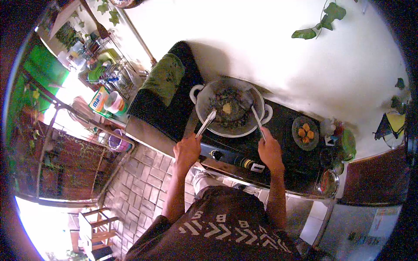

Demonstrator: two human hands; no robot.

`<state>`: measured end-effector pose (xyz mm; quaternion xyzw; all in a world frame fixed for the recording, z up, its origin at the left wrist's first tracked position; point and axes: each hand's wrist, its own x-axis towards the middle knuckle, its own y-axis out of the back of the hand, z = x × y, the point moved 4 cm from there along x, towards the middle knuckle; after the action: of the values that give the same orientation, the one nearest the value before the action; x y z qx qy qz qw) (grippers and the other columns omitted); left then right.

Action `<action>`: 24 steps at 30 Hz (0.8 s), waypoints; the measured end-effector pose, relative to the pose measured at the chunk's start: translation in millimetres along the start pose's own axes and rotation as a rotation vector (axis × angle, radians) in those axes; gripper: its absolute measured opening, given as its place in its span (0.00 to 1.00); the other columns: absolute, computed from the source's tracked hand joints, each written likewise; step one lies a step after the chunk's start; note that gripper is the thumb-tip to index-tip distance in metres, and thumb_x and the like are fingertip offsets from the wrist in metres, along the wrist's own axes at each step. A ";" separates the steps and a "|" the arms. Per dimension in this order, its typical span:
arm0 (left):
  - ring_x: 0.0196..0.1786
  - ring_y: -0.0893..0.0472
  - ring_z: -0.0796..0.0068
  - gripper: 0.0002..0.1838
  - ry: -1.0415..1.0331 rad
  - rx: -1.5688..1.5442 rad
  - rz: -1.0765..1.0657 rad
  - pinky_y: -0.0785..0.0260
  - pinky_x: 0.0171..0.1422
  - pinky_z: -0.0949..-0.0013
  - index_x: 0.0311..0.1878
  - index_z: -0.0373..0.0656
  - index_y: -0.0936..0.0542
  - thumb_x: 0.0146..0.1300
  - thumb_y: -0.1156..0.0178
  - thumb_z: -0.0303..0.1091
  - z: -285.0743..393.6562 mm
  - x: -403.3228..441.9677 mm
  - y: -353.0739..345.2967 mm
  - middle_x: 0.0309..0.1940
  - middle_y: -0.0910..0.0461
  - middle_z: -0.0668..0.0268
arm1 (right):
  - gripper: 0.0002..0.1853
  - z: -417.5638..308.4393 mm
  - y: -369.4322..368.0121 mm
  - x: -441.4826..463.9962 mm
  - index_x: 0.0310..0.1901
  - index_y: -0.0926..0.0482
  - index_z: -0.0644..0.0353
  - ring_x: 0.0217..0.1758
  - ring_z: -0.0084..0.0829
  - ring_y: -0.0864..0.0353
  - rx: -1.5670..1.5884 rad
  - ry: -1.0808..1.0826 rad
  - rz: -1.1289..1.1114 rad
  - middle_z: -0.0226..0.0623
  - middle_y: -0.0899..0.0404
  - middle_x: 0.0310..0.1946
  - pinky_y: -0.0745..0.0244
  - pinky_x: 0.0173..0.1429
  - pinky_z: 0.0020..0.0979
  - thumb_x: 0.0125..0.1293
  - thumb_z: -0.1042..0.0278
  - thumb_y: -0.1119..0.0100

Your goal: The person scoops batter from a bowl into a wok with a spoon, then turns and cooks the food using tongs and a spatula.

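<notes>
A wide two-handled wok (204,114) sits on the stove, its inside dark, with one pale piece of food (227,108) near its middle. My left hand (187,152) is closed round metal tongs (206,124), whose tips reach over the wok's near-left side, apart from the food. In my right hand (270,151) is the handle of a metal spatula (257,117); its head reaches into the wok's right side and is hard to make out. Right of the wok, a glass plate (298,142) bears several browned fried pieces (306,128).
A dark box-like shape with a green cloth (164,78) stands left of the wok. Farther left are a dish rack (117,74), a cup (114,102) and a green-orange packet (99,101). Jars (348,145) stand at the right end. A wooden stool (98,228) is on the brick floor.
</notes>
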<state>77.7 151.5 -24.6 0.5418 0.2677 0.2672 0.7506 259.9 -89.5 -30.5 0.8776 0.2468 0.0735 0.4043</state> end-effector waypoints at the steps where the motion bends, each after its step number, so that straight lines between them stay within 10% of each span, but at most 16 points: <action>1: 0.42 0.16 0.39 0.22 -0.003 -0.011 0.000 0.25 0.47 0.40 0.43 0.43 0.20 0.75 0.53 0.51 1.3 -1.8 1.7 0.38 0.16 0.45 | 0.21 2.2 -3.6 0.3 0.62 0.27 0.56 0.52 0.59 0.19 -0.001 0.001 -0.001 0.57 0.18 0.47 0.24 0.56 0.47 0.67 0.74 0.48; 10: 0.43 0.16 0.39 0.22 0.000 0.015 -0.026 0.25 0.48 0.39 0.45 0.43 0.19 0.75 0.54 0.51 1.1 -5.2 -2.3 0.38 0.16 0.45 | 0.21 -5.6 -1.3 -3.2 0.64 0.29 0.58 0.53 0.55 0.19 0.272 0.280 0.134 0.60 0.21 0.52 0.25 0.54 0.47 0.69 0.76 0.52; 16: 0.43 0.16 0.38 0.21 -0.043 -0.010 0.024 0.26 0.49 0.37 0.44 0.43 0.19 0.75 0.53 0.51 1.7 -2.2 -10.0 0.37 0.16 0.45 | 0.21 0.1 -14.2 -2.8 0.65 0.30 0.57 0.56 0.54 0.19 -0.005 -0.035 -0.140 0.58 0.20 0.52 0.25 0.56 0.45 0.70 0.75 0.50; 24: 0.43 0.16 0.39 0.20 -0.020 0.063 -0.018 0.25 0.47 0.38 0.43 0.43 0.20 0.75 0.53 0.50 -0.1 -3.2 -12.2 0.39 0.17 0.45 | 0.21 -2.0 -1.3 -6.0 0.65 0.30 0.58 0.54 0.57 0.19 0.139 0.172 0.140 0.59 0.20 0.51 0.25 0.59 0.43 0.70 0.75 0.51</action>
<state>76.7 146.1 -35.9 0.5653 0.2732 0.2463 0.7383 253.5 -90.3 -29.7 0.9089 0.2233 0.1595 0.3139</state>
